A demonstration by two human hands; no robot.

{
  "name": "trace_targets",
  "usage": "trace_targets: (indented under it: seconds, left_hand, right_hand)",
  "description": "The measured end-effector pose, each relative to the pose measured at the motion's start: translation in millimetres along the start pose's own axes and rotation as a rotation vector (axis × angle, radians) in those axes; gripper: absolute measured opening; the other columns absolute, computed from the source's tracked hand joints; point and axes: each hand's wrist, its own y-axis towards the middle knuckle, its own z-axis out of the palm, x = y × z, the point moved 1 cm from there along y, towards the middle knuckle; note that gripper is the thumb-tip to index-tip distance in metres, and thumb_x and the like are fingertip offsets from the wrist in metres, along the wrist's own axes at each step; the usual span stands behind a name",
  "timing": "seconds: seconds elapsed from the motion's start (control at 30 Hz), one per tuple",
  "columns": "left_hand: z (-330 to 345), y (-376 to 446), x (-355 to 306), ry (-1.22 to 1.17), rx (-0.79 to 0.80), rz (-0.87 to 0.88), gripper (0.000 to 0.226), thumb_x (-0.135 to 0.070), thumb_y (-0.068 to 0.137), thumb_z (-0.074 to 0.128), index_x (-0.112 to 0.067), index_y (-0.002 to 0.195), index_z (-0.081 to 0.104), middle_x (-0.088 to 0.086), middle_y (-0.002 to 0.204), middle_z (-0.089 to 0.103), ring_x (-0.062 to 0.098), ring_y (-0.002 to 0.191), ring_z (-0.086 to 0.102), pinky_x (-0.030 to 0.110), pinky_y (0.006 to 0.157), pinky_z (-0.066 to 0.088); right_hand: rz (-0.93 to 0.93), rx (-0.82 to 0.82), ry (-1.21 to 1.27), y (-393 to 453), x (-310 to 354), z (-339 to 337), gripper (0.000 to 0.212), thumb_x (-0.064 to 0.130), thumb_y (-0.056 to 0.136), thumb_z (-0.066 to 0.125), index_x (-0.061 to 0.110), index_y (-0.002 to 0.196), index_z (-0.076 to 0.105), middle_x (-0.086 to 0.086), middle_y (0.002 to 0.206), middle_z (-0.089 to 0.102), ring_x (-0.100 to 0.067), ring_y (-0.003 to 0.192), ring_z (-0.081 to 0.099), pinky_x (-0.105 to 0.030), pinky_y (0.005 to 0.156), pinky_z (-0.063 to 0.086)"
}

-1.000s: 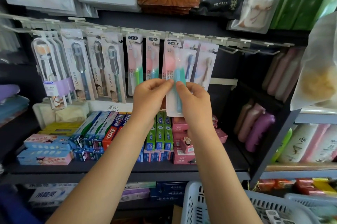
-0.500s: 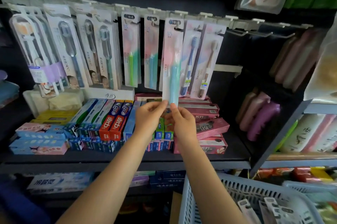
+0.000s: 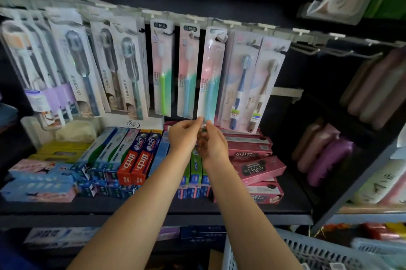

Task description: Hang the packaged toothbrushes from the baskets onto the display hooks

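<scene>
Pink toothbrush pack (image 3: 209,76) pinched by both hands (image 3: 183,135).

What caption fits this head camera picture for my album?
Both hands pinch the bottom of a pink-and-teal packaged toothbrush hanging among others on a white display hook rail.

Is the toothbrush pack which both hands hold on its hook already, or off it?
Cannot tell for sure. The toothbrush pack hangs tilted, top at the hook row; left hand and right hand pinch its bottom edge.
</scene>
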Motion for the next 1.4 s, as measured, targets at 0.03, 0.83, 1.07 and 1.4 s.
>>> trace_targets:
  seconds: [0.03,0.83,1.07,1.4]
  left_hand:
    - [1,4,0,0.01,-0.006,0.006,0.015,-0.031,0.091,0.073,-0.021,0.08,0.074,-0.006,0.077,0.071,0.007,0.074,0.067,0.023,0.066,0.053]
    - [2,-219,215,0.861,0.623,0.165,0.042,-0.038,0.1,0.056,-0.019,0.138,0.055,0.0,0.141,0.046,0.019,0.132,0.044,0.031,0.103,0.039]
    - [10,-279,272,1.37,0.663,0.127,0.092,-0.066,0.096,0.042,-0.014,0.161,0.005,0.019,0.167,-0.014,0.042,0.153,-0.009,0.056,0.12,0.015]
    - [6,-299,289,1.404,0.512,0.137,0.089,-0.058,0.09,0.058,-0.006,0.155,0.028,0.026,0.165,0.005,0.047,0.151,0.008,0.06,0.116,0.022]
  right_hand:
    - [0.008,-0.003,0.003,5,-1,2,0.021,0.03,0.097,0.068,0.01,0.102,0.073,-0.007,0.076,0.069,-0.019,0.066,0.063,-0.032,0.064,0.052]
    - [0.012,-0.246,-1.124,-118,-80,-312,0.015,0.021,0.101,0.057,0.023,0.087,0.061,0.006,0.082,0.059,-0.009,0.066,0.053,-0.03,0.066,0.042]
    - [0.106,-0.632,-1.655,-147,-78,-412,0.067,0.024,0.097,0.058,0.013,0.155,0.027,-0.025,0.163,0.015,-0.041,0.152,0.009,-0.052,0.123,0.009]
    - [0.213,-0.524,-1.763,-147,-93,-445,0.113,0.057,0.085,0.07,0.007,0.159,-0.001,-0.033,0.153,0.027,-0.047,0.14,0.03,-0.053,0.115,0.028]
